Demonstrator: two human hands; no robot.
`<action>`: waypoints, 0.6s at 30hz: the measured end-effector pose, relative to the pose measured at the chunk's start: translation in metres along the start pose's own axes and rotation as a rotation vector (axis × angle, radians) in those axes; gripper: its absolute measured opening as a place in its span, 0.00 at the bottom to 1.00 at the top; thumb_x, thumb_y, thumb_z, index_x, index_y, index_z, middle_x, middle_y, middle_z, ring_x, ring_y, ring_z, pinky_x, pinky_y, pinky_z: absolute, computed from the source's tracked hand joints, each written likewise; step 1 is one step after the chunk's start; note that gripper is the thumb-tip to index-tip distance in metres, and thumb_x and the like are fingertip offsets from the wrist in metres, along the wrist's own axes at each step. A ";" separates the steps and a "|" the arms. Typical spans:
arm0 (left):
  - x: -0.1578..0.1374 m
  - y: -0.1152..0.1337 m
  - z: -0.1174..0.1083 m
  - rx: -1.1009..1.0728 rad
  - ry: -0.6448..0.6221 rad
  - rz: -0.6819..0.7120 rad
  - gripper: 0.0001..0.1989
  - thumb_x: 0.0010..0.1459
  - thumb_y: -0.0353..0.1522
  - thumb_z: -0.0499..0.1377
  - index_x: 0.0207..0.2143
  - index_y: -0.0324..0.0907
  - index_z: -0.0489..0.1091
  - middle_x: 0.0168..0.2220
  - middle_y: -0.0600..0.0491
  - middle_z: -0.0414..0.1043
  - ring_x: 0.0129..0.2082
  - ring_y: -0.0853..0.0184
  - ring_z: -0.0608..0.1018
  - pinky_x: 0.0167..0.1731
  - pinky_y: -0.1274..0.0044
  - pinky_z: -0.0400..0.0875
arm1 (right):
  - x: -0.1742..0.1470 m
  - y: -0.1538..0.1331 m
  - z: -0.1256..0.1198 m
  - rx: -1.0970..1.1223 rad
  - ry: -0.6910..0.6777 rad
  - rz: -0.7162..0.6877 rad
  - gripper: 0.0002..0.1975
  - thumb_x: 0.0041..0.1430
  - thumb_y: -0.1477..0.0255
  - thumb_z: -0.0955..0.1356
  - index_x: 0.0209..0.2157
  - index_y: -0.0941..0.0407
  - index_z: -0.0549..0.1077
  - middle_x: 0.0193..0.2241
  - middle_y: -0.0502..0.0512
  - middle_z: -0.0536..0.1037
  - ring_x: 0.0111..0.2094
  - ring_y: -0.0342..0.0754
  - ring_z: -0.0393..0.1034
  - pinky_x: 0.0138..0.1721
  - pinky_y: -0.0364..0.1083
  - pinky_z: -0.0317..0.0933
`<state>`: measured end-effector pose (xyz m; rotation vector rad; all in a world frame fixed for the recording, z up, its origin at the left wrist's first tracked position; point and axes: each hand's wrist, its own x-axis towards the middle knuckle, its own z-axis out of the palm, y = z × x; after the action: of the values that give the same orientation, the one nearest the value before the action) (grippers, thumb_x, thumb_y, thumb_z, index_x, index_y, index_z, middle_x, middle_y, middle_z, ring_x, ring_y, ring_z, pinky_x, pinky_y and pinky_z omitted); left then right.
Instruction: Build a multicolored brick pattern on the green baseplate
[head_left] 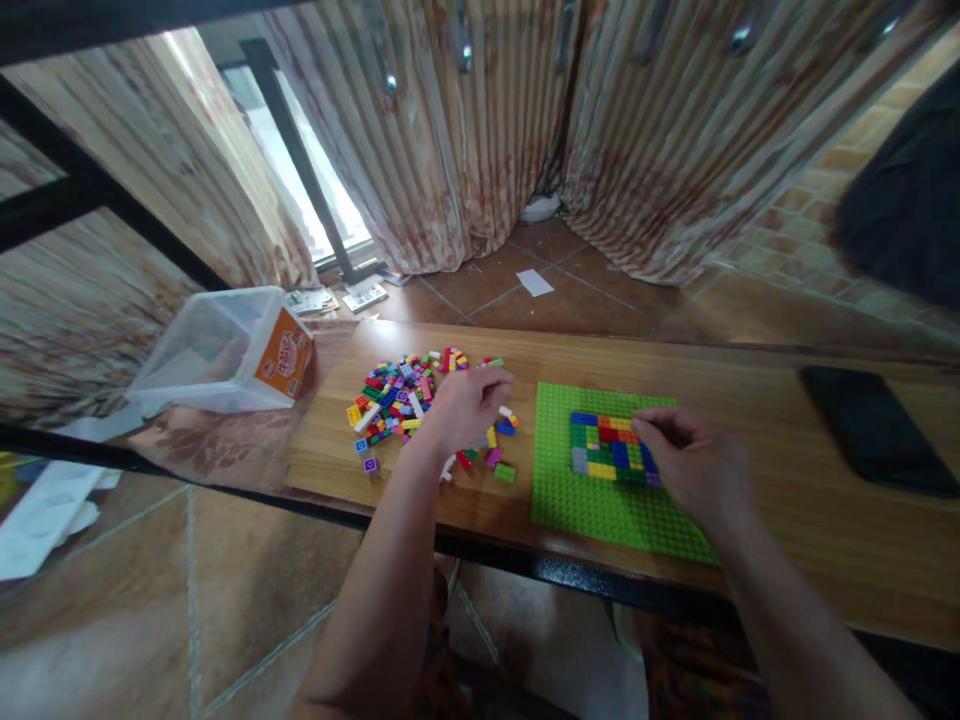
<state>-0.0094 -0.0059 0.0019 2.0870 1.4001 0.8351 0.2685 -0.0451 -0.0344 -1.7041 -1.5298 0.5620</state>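
A light green studded baseplate (615,520) lies on the wooden table. On it is a low block of toy building bricks (616,452) in blue, yellow, green, red, orange, grey and purple. My right hand (701,460) is over the block's right side, thumb and fingers pinched together at its upper edge; whatever is between them is hidden. To the left lies a heap of loose multicoloured bricks (397,400). My left hand (469,405) hovers over the heap's right part, fingers curled and drawn together, and I cannot make out what they hold.
A clear plastic box (202,350) with an orange label stands left of the table. A black phone-like slab (885,430) lies at the table's right. A green brick (505,472) sits near the baseplate's left edge. Curtains (495,130) hang behind the table.
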 end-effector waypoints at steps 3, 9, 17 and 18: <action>-0.001 -0.010 -0.016 -0.135 0.240 -0.068 0.11 0.62 0.33 0.55 0.40 0.40 0.76 0.32 0.52 0.78 0.30 0.70 0.76 0.33 0.79 0.69 | -0.004 0.001 0.003 -0.052 -0.008 -0.051 0.12 0.56 0.60 0.68 0.34 0.53 0.79 0.31 0.53 0.82 0.32 0.50 0.76 0.35 0.48 0.68; -0.005 -0.019 -0.048 -0.409 0.751 -0.131 0.10 0.61 0.36 0.58 0.37 0.41 0.77 0.23 0.56 0.73 0.21 0.75 0.72 0.23 0.82 0.66 | -0.012 -0.008 0.014 -0.100 -0.056 -0.185 0.12 0.59 0.59 0.67 0.34 0.51 0.78 0.33 0.53 0.82 0.33 0.51 0.76 0.35 0.49 0.68; -0.013 -0.022 -0.070 -0.452 1.155 -0.213 0.10 0.64 0.33 0.56 0.35 0.41 0.76 0.22 0.58 0.71 0.22 0.76 0.73 0.23 0.83 0.67 | -0.044 -0.029 0.046 -0.078 -0.214 -0.460 0.11 0.62 0.60 0.65 0.36 0.49 0.76 0.36 0.53 0.81 0.39 0.53 0.75 0.42 0.52 0.68; -0.015 -0.015 -0.067 -0.445 1.149 -0.210 0.09 0.65 0.33 0.56 0.36 0.41 0.76 0.24 0.57 0.73 0.23 0.75 0.74 0.24 0.82 0.68 | -0.047 -0.033 0.052 -0.076 -0.224 -0.495 0.10 0.62 0.61 0.65 0.36 0.49 0.76 0.36 0.54 0.81 0.40 0.53 0.75 0.42 0.53 0.68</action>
<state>-0.0713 -0.0102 0.0354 1.0397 1.6395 2.1785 0.2001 -0.0782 -0.0488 -1.2715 -2.0687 0.4451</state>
